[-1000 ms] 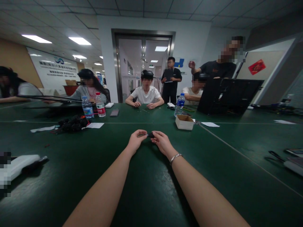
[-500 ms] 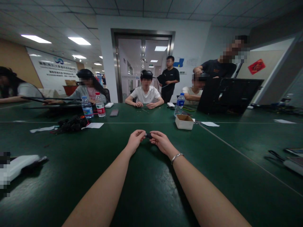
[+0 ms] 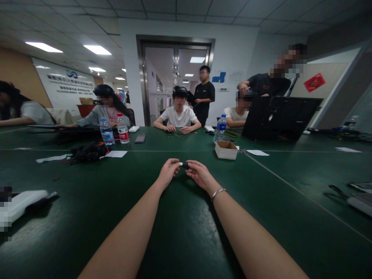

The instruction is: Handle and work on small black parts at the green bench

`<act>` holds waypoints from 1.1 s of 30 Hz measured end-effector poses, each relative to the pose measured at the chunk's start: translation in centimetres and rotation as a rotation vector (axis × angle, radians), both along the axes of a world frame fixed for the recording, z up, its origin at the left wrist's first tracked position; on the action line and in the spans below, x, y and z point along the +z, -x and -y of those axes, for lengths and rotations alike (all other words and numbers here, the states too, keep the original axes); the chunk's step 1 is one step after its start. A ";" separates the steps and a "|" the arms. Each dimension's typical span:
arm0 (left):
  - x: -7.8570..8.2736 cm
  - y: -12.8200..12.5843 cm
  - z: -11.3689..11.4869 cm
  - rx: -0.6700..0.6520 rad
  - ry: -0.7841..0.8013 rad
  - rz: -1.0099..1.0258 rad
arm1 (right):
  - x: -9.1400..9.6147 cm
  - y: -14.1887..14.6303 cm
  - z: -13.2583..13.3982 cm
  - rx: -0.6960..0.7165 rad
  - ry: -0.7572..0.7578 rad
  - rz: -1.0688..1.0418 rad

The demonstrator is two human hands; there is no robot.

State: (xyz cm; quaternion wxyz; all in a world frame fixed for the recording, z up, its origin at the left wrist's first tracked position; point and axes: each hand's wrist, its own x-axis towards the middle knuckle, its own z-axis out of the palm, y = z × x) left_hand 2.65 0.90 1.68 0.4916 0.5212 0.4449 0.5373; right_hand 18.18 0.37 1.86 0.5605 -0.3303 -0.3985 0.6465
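Between my hands, a little above the green table (image 3: 186, 217), is a small black stick with a silver end (image 3: 184, 165); its exact kind is too small to make out. My left hand (image 3: 169, 170) pinches the silver end at the fingertips. The black end sits in the fingers of my right hand (image 3: 200, 173), which has a silver bracelet (image 3: 218, 193) at the wrist. My fingertips hide both ends of the stick.
Beyond my hands stand an open cardboard box (image 3: 226, 151) and a water bottle (image 3: 220, 128). Two bottles (image 3: 123, 130) and a black cable bundle (image 3: 88, 152) are left of centre. A large black panel (image 3: 280, 118) stands at right. Several people sit or stand across the table.
My hands have drawn slightly apart, and more of the silver end shows between them. The standing person at the back has shifted a little left.
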 end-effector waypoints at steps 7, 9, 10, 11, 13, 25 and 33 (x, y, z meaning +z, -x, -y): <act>-0.9 0.3 -0.4 0.067 -0.088 -0.164 | 0.2 0.2 0.4 0.114 -0.039 0.084; -1.1 0.5 -0.7 0.109 -0.074 -0.241 | 0.2 0.2 0.5 0.149 -0.060 0.102; -1.2 0.5 -0.7 0.131 -0.058 -0.272 | 0.3 0.2 0.5 0.159 -0.069 0.102; -1.2 0.5 -0.8 0.145 -0.044 -0.296 | 0.3 0.2 0.5 0.165 -0.074 0.098; -1.1 0.5 -0.7 0.141 -0.040 -0.301 | 0.2 0.2 0.5 0.154 -0.072 0.083; -0.4 0.2 0.2 0.046 -0.131 -0.141 | 0.0 0.0 0.2 0.067 -0.034 0.030; -0.5 -0.2 0.3 0.119 -0.053 -0.286 | -0.1 0.0 0.2 0.098 -0.036 0.056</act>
